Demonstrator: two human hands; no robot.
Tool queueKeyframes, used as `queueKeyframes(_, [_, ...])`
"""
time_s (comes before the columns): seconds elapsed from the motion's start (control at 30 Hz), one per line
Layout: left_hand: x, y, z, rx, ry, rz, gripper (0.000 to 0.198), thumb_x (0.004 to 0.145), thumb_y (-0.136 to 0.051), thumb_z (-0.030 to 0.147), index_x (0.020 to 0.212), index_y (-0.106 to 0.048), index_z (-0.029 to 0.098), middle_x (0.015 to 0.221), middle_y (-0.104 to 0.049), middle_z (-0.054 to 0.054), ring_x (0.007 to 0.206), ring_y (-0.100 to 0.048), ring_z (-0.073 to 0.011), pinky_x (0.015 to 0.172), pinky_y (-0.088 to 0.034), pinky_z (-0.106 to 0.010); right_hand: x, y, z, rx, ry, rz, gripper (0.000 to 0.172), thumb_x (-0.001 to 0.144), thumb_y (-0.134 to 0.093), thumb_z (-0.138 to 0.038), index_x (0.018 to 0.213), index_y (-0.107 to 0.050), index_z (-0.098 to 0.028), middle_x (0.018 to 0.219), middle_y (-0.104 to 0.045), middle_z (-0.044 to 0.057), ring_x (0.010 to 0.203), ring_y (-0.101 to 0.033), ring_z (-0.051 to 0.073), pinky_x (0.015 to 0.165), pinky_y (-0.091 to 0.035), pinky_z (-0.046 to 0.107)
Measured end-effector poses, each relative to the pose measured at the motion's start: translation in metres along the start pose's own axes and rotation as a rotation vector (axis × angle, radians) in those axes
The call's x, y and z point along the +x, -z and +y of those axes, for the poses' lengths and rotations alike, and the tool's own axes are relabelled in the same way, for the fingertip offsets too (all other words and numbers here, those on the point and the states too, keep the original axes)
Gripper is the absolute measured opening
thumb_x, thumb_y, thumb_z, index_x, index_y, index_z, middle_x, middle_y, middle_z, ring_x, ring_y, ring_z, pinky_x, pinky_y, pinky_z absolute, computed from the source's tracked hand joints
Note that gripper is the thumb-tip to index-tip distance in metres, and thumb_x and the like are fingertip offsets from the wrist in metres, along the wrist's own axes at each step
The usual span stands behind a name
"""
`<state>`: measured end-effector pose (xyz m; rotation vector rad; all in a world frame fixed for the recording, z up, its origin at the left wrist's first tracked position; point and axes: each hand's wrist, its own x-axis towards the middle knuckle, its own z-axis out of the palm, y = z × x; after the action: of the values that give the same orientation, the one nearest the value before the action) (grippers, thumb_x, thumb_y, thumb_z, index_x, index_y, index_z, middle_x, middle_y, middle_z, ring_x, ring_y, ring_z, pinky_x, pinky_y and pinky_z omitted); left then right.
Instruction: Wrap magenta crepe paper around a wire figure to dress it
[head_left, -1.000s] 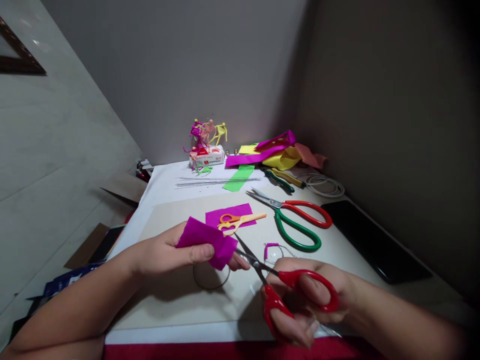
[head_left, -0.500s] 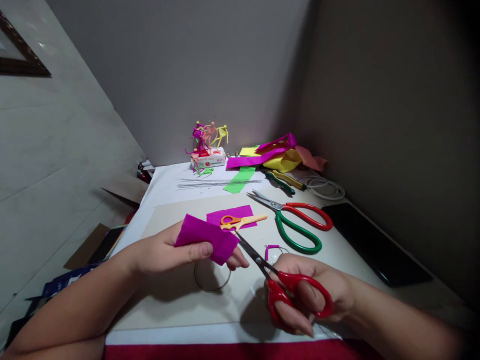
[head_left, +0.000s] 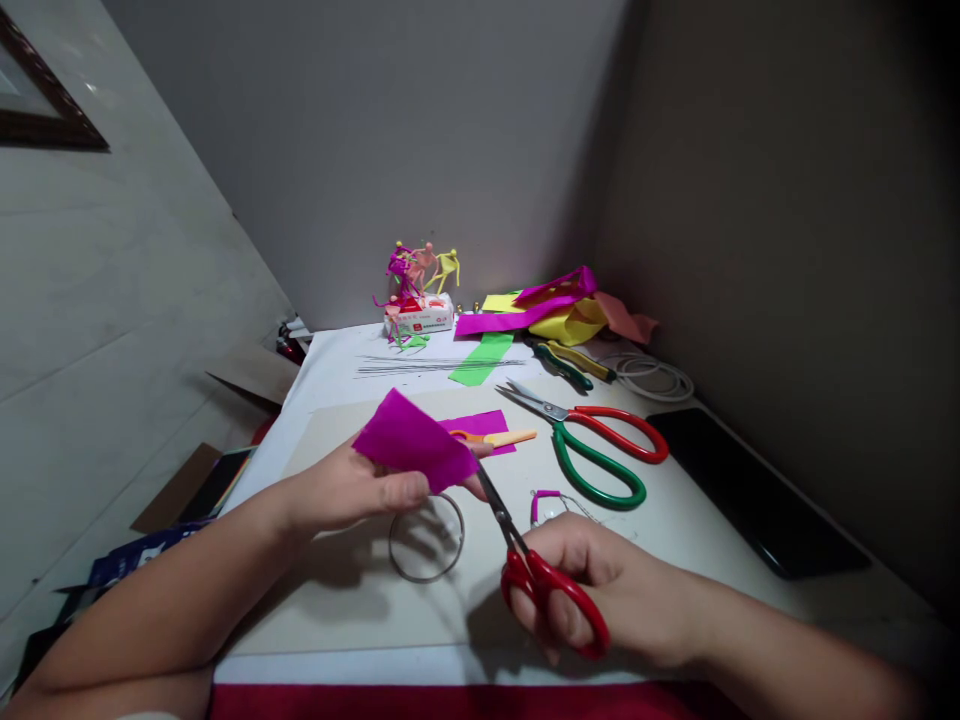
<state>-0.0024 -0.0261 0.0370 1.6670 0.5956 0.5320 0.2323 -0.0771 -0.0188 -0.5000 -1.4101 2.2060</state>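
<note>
i have the left hand [head_left: 345, 490] pinching the magenta paper [head_left: 415, 441] between thumb and fingers, raised clear of the board [head_left: 322, 445], its edge just beside the tips of the scissors [head_left: 501, 518] clenched in my right hand [head_left: 592, 570]

And here's the left hand [head_left: 352, 492] at centre-left of the frame, thumb pressed along the top, fingers tucked beneath, with the left forearm [head_left: 165, 600] sweeping in from the lower left corner. Over to the right hand [head_left: 581, 590], low and just right of centre, fingers curled in a firm grip, the right forearm [head_left: 787, 640] reaching in from the lower right!
</note>
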Motion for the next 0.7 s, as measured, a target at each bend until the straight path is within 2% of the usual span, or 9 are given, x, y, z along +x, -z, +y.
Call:
queueKeyframes(0.07, [0.002,-0.003,-0.001,-0.053,0.003,0.047,0.039,0.085,-0.060,0.039,0.117,-0.066,0.019,0.106,-0.071,-0.012,0.108,-0.061,-0.0316,0.098,-0.043,-0.046,0.001,-0.001,0.000,-0.025,-0.009,0.002,0.045,0.069,-0.071,-0.053,0.067,-0.057,-0.011,0.058,-0.051,-0.003,0.048,-0.036,0.004,0.049,-0.032,0.018])
queueKeyframes(0.2, [0.003,-0.008,-0.001,-0.151,0.069,0.109,0.027,0.087,-0.058,0.031,0.104,-0.071,0.016,0.116,-0.067,-0.013,0.101,-0.065,-0.0279,0.093,-0.047,-0.042,0.002,-0.001,0.001,-0.053,0.002,-0.016,0.046,0.069,-0.070,-0.055,0.067,-0.057,-0.011,0.059,-0.052,-0.002,0.050,-0.037,0.004,0.050,-0.032,0.018])
queueKeyframes(0.47, [0.000,-0.013,-0.002,-0.191,0.095,0.180,0.024,0.085,-0.061,0.030,0.102,-0.071,0.017,0.117,-0.067,-0.012,0.101,-0.065,-0.0286,0.093,-0.048,-0.042,0.003,0.000,0.003,-0.052,0.011,-0.030,0.044,0.072,-0.069,-0.052,0.069,-0.057,-0.010,0.061,-0.052,-0.001,0.051,-0.036,0.005,0.052,-0.032,0.019])
queueKeyframes(0.6, [0.000,-0.012,-0.005,-0.153,0.124,0.265,0.025,0.083,-0.064,0.029,0.104,-0.070,0.018,0.115,-0.067,-0.011,0.095,-0.067,-0.0293,0.088,-0.050,-0.045,0.002,0.004,0.006,-0.071,0.102,-0.081,0.052,0.078,-0.060,-0.059,0.070,-0.058,-0.008,0.063,-0.051,0.001,0.056,-0.040,0.007,0.055,-0.030,0.021])
queueKeyframes(0.7, [0.000,-0.012,-0.008,-0.111,0.120,0.266,0.029,0.082,-0.064,0.031,0.107,-0.069,0.016,0.112,-0.068,-0.013,0.095,-0.066,-0.0301,0.088,-0.049,-0.046,0.001,0.007,0.010,-0.008,0.126,-0.131,0.055,0.079,-0.057,-0.061,0.074,-0.060,-0.006,0.065,-0.051,0.002,0.057,-0.040,0.007,0.053,-0.026,0.022])
